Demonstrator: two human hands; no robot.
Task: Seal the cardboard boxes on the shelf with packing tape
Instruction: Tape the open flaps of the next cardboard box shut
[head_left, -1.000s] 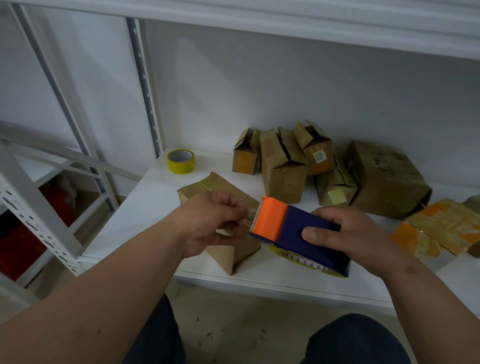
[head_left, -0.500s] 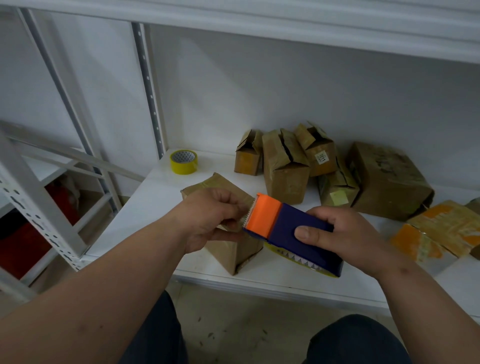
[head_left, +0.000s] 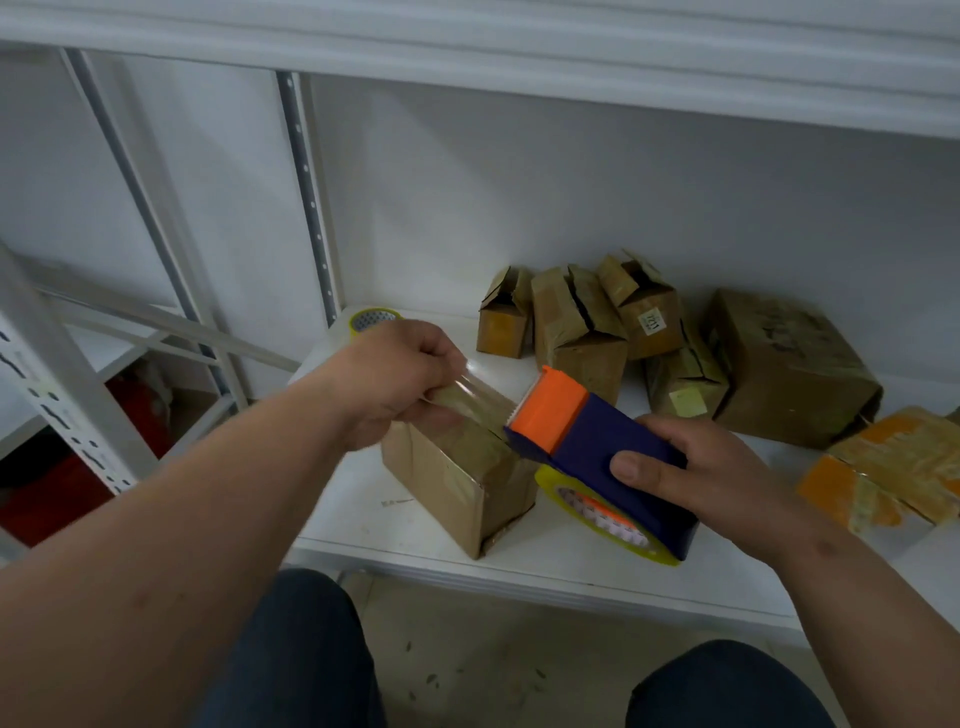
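A small cardboard box (head_left: 457, 478) stands near the front edge of the white shelf (head_left: 571, 551). My right hand (head_left: 696, 473) grips a blue tape dispenser (head_left: 608, 452) with an orange head and a yellow roll beneath, held just right of the box. My left hand (head_left: 400, 379) pinches the free end of clear tape (head_left: 467, 389), stretched from the dispenser's teeth over the box top. Several other cardboard boxes (head_left: 576, 327) sit at the back of the shelf, some with flaps loose.
A spare yellow tape roll (head_left: 371, 318) lies at the shelf's back left, partly behind my left hand. A large box (head_left: 789, 369) and orange-taped flat packages (head_left: 883, 473) fill the right side. A metal upright (head_left: 306, 192) and rack frame (head_left: 62, 379) stand left.
My left hand has pulled the tape end out leftward and up from the dispenser. The stretch of clear tape is longer, and the box top now shows below it.
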